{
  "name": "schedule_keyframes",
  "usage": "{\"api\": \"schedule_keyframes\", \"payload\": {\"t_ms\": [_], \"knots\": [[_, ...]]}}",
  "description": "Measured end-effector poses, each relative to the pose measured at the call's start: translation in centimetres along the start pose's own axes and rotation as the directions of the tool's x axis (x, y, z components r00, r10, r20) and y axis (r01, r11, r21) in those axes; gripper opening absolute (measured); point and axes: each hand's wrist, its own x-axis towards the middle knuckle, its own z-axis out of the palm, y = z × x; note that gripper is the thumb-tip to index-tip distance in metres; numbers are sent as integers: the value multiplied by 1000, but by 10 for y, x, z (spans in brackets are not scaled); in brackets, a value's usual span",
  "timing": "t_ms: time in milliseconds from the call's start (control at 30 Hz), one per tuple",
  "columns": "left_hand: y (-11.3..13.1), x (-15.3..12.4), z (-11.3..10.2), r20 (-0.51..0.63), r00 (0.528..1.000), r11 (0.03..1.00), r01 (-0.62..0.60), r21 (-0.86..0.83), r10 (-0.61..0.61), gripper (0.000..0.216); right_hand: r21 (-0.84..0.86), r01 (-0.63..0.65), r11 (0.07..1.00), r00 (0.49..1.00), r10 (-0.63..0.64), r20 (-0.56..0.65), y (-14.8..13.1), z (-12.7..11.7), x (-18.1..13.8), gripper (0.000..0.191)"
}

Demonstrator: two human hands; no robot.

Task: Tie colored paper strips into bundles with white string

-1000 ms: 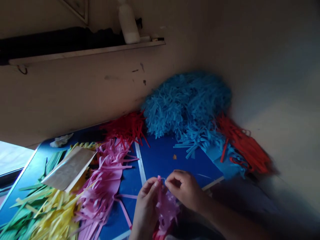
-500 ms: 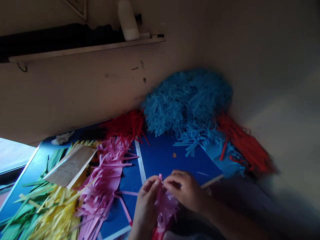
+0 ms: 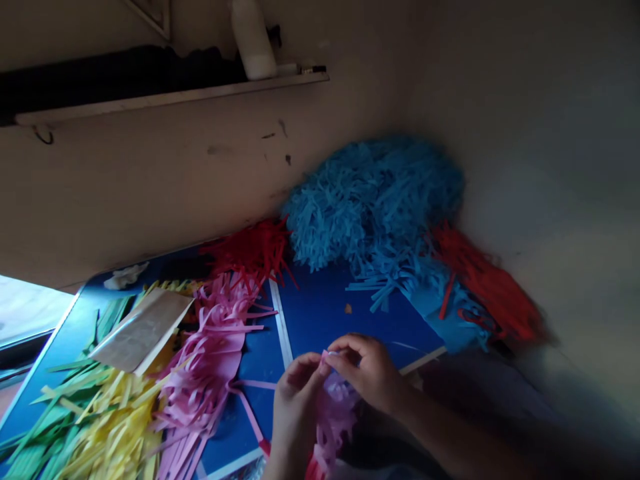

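Note:
Near the table's front edge, my left hand [image 3: 300,393] pinches the top end of a pink fringed paper strip [image 3: 336,410]. My right hand [image 3: 367,370] meets it there, thumb and fingertips closed on the same pink end. The strip's cut fringe hangs down below both hands, with some red fringe [image 3: 316,467] under it. To the left of my hands lies a pile of pink fringed paper [image 3: 215,360], with a loose pink strip reaching toward my left wrist. What exactly sits between the fingertips is too small to make out.
Yellow [image 3: 117,420] and green fringed paper [image 3: 50,413] lie at the left, under a folded pale sheet [image 3: 143,330]. Red fringe [image 3: 253,250], a big blue fringed heap [image 3: 380,193] and more red fringe [image 3: 490,287] line the back of the blue table [image 3: 320,310]. A shelf [image 3: 175,97] juts from the wall.
Both hands have come closer together at the pink end. My right hand's fingertips have shifted slightly, and the pink tip now shows less above the fingers.

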Motion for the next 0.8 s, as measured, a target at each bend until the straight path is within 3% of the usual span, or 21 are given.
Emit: {"api": "schedule_keyframes", "payload": {"t_ms": [167, 400, 500, 567, 667, 800], "knots": [[-3, 0, -7, 27, 978, 930, -205, 304, 206, 28, -9, 108, 994, 994, -108, -17, 1, 0, 1, 18], [10, -1, -9, 163, 979, 910, -174, 376, 120, 31, 86, 27, 996, 1000, -26, -3, 6, -1, -1, 20], [10, -2, -9, 148, 987, 952, -103, 290, 61, 31, 166, -37, 985, 997, 24, 78, 10, -3, 3, 17], [9, -2, -8, 109, 994, 992, 10, 127, -24, 33, 268, -126, 955, 985, 88, 151, 13, -6, 6, 22], [7, -2, -4, 129, 981, 979, 163, -122, -148, 33, 371, -211, 904, 973, 159, 167, 12, -8, 10, 31], [7, -2, 3, 145, 974, 958, 201, -204, -174, 31, 351, -213, 912, 971, 157, 181, 2, -4, 12, 18]]}}
